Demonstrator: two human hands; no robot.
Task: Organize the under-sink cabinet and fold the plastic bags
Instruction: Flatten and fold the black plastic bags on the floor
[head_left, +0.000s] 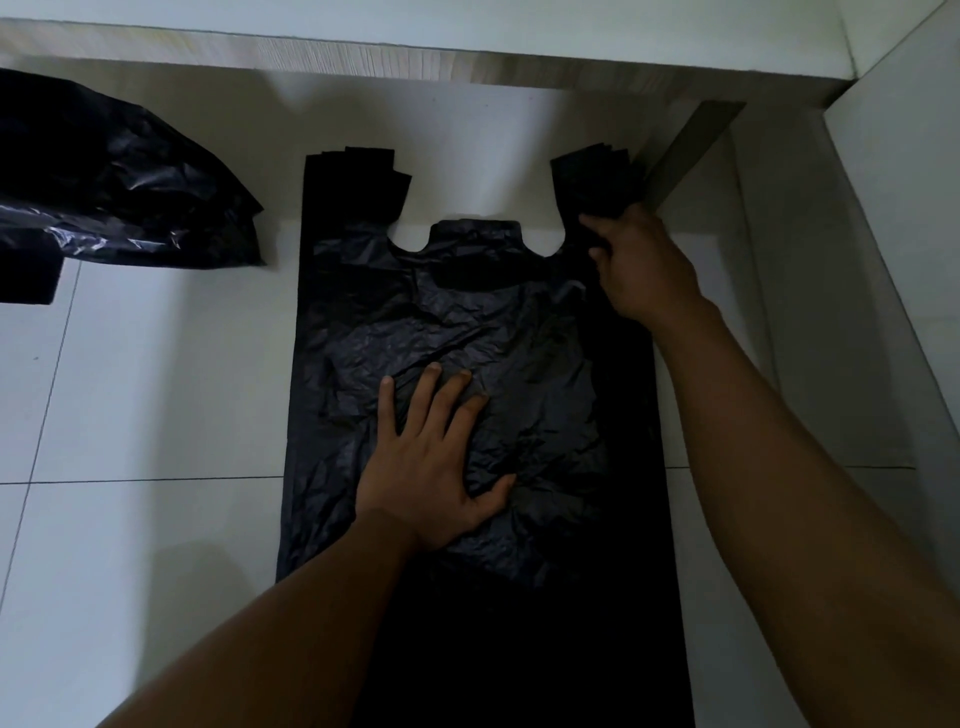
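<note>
The black bag (467, 332) is spread flat on the floor tiles (156, 389), pinned mid-body by the left hand (431, 467), fingers splayed. Farther right, its handle (597, 176) is gripped by the right hand (644, 265); folding it inward is judged next.

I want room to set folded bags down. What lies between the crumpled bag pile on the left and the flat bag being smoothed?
Only bare white floor tile separates the crumpled pile from the flat bag, per the head view.
</note>
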